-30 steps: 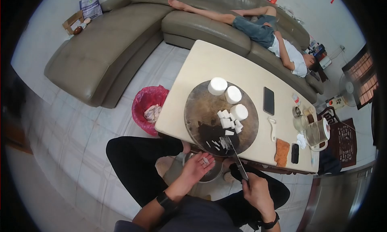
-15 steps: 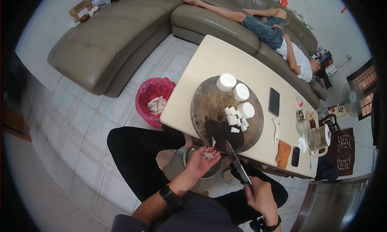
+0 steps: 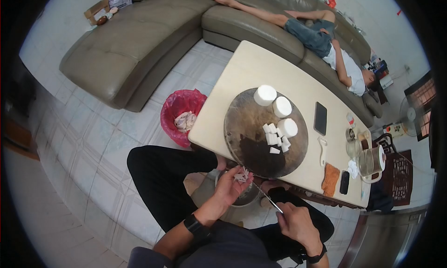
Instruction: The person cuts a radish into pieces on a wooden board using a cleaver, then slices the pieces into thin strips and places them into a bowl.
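The left hand [image 3: 231, 188] cups white slivers [image 3: 241, 176] above a bowl [image 3: 247, 196]; the right hand [image 3: 294, 224] grips the knife [image 3: 267, 197]. Beyond the fingertips lie cut cubes [image 3: 274, 139] and three whole rounds [image 3: 282, 106].

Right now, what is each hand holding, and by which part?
Right hand grips the knife by its handle; left hand cups white cut pieces in its palm.
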A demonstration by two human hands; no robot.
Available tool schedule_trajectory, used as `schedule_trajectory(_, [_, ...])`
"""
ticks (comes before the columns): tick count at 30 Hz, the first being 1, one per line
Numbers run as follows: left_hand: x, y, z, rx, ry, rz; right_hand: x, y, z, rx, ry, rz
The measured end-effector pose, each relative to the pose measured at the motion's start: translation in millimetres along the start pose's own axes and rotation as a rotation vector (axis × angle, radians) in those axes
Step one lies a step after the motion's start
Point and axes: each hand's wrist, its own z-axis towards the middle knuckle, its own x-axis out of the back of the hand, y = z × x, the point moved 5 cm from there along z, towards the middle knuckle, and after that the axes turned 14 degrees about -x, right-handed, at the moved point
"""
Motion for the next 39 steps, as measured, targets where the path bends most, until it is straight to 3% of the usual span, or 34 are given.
schedule_trajectory(4, [2.6,2.8,-0.2,0.001,-0.07,0.018,-7.1,7.7,-11.5,0.042,0.032,0.094])
schedule_trajectory(7, [6.7,4.0,-5.7,0.058,-0.106,-0.001,-12.6,18.1,-16.7,-0.13,0.011,0.363])
schedule_trajectory(9, [6.6,7.1,-14.9,0.016,-0.072,0.143,-27.7,33.5,-19.7,-0.346,-0.018,0.862])
schedule_trajectory(14, [-3.8,-5.5,-26.0,0.138,-0.182,0.204,-42.1,34.9,-12.4,-0.368,0.019,1.302])
schedule_trajectory(19, [-10.9,-21.4,-31.4,0.255,-0.239,0.122,-51.2,33.6,-9.0,-0.347,0.01,1.368])
schedule_trajectory(21, [-14.3,-28.3,-34.6,0.358,-0.356,0.005,-55.7,36.4,-7.5,-0.346,0.007,1.357])
schedule_trajectory(24, [-16.8,-31.9,-39.4,0.299,-0.383,0.142,-58.8,38.7,-4.3,-0.351,0.019,1.373])
schedule_trajectory(33, [0.3,-33.2,-33.0,0.324,-0.386,0.084,-58.3,47.0,-7.3,-0.375,0.075,1.372])
schedule_trajectory(39, [37.4,-30.6,-7.6,0.256,-0.141,0.451,-21.6,80.2,-20.3,-0.385,0.226,1.232])
